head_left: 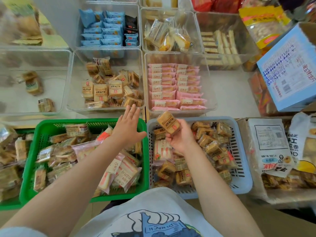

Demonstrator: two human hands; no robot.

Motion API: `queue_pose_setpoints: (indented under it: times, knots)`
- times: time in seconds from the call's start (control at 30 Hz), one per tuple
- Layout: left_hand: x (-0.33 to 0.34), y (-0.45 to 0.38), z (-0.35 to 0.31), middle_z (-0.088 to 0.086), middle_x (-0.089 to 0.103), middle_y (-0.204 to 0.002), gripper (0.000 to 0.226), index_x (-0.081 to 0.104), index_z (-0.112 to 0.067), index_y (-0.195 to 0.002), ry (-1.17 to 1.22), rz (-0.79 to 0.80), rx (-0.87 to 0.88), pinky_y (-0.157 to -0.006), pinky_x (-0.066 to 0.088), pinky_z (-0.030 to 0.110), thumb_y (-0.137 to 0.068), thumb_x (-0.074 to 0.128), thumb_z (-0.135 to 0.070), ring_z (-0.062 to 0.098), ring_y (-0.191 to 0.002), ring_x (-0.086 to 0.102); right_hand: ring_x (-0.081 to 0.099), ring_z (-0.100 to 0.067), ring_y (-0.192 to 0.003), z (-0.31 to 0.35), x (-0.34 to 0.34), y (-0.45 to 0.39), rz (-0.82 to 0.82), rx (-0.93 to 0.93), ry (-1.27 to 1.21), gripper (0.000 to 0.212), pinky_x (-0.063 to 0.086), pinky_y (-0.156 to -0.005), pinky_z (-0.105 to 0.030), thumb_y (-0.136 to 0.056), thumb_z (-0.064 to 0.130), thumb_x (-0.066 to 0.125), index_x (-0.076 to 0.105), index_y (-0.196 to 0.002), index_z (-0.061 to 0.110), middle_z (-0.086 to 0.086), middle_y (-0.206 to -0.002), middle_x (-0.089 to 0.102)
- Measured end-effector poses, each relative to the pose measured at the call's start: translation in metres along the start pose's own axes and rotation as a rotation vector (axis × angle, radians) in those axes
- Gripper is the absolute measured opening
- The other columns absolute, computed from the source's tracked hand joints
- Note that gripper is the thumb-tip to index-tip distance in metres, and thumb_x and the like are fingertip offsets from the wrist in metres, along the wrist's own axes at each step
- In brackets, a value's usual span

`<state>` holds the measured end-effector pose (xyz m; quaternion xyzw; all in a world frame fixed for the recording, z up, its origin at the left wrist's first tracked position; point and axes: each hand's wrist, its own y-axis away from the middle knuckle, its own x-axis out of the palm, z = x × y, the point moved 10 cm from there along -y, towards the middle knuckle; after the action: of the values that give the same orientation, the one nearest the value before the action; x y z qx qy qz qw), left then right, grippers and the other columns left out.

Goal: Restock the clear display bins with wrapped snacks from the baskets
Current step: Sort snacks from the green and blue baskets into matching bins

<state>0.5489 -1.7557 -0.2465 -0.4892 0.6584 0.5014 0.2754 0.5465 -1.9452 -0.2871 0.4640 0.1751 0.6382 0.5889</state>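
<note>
While the left hand [129,124] is reaching flat and released over the far rim of the green basket [51,124] at lower left, the right hand [181,136] is grasping a tan wrapped snack [169,123] above the blue basket [242,178], lower middle of the frame. Just beyond the fingertips, the clear bin [106,109] of matching tan packs is sitting at centre, with the pink-pack bin [210,106] touching it on the right.

A pale shelf top [230,106] under even light, with what may be tan flooring [280,224] below
</note>
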Motion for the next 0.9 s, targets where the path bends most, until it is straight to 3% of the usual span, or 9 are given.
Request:
queue_pose_setpoints:
  times: [0.17,0.27,0.33,0.47,0.53,0.63,0.7,0.8,0.9]
  knots:
    - [-0.027,0.039,-0.04,-0.005,0.005,-0.167,0.102,0.001,-0.03,-0.159,0.028,-0.184,0.324,-0.123,0.008,0.038,-0.084,0.069,-0.039,0.015,-0.154,-0.001,0.044,-0.01,-0.054,0.02,0.057,-0.006,0.034,-0.06,0.577,0.046,0.029,-0.048,-0.025,-0.095,0.06,0.053,0.07,-0.1,0.018,0.001,-0.071,0.059]
    - [-0.042,0.041,-0.02,0.003,0.039,-0.152,0.081,0.029,-0.021,-0.155,0.129,-0.328,0.228,-0.115,0.036,0.043,-0.085,0.069,-0.021,0.023,-0.141,0.032,0.045,-0.011,-0.05,0.025,0.094,-0.01,0.057,-0.126,0.733,0.059,0.033,-0.048,-0.026,-0.096,0.068,0.045,0.067,-0.1,0.014,0.003,-0.064,0.055]
    - [-0.058,0.033,0.011,0.007,0.047,-0.141,0.071,0.04,-0.018,-0.149,0.232,-0.395,0.111,-0.103,0.047,0.042,-0.085,0.069,-0.016,0.025,-0.131,0.041,0.054,-0.014,-0.053,0.03,0.112,-0.012,0.038,-0.199,0.728,0.059,0.043,-0.052,-0.028,-0.101,0.063,0.038,0.067,-0.103,0.012,0.0,-0.073,0.065]
    - [-0.101,0.007,0.041,0.014,0.051,-0.133,0.06,0.048,-0.015,-0.143,0.284,-0.56,0.097,-0.1,0.047,0.046,-0.087,0.069,-0.011,0.031,-0.12,0.048,0.062,-0.016,-0.067,0.044,0.115,-0.016,-0.051,-0.267,0.733,0.031,0.049,-0.061,-0.029,-0.105,0.036,0.045,0.064,-0.116,0.014,-0.009,-0.1,0.071]
    - [-0.114,-0.011,0.046,0.017,0.044,-0.14,0.057,0.047,-0.018,-0.142,0.288,-0.594,0.082,-0.105,0.044,0.045,-0.089,0.066,-0.011,0.034,-0.126,0.044,0.063,-0.017,-0.07,0.044,0.107,-0.016,-0.061,-0.257,0.73,0.024,0.051,-0.062,-0.029,-0.103,0.029,0.05,0.066,-0.111,0.013,-0.008,-0.095,0.07]
    - [-0.089,-0.043,0.049,0.014,0.011,-0.164,0.059,0.033,-0.024,-0.151,0.16,-0.38,0.036,-0.116,0.029,0.052,-0.096,0.057,-0.028,0.035,-0.152,0.009,0.063,-0.019,-0.068,0.04,0.086,-0.013,-0.105,-0.265,0.755,0.02,0.05,-0.063,-0.031,-0.104,0.025,0.049,0.066,-0.103,0.016,-0.009,-0.091,0.071]
    - [-0.064,-0.046,0.052,0.011,-0.005,-0.167,0.066,0.023,-0.027,-0.155,0.026,-0.281,0.027,-0.12,0.022,0.054,-0.098,0.053,-0.039,0.033,-0.153,-0.009,0.062,-0.018,-0.065,0.032,0.066,-0.014,-0.16,-0.258,0.762,0.02,0.049,-0.064,-0.032,-0.105,0.021,0.048,0.066,-0.1,0.016,-0.009,-0.087,0.07]
    - [-0.052,-0.022,0.039,0.009,-0.008,-0.167,0.069,0.023,-0.022,-0.157,-0.039,-0.359,0.087,-0.124,0.004,0.049,-0.096,0.053,-0.036,0.029,-0.153,-0.012,0.062,-0.016,-0.069,0.013,0.03,-0.019,-0.272,-0.22,0.829,0.019,0.049,-0.064,-0.029,-0.104,0.019,0.049,0.067,-0.1,0.014,-0.006,-0.086,0.069]
    - [-0.022,0.008,0.017,0.006,-0.001,-0.168,0.062,0.03,-0.019,-0.154,-0.034,-0.313,0.197,-0.125,0.002,0.044,-0.097,0.049,-0.031,0.022,-0.154,-0.011,0.061,-0.02,-0.086,-0.022,-0.017,-0.028,-0.35,-0.07,1.164,0.021,0.048,-0.073,-0.032,-0.102,0.02,0.049,0.065,-0.109,0.008,-0.005,-0.101,0.067]
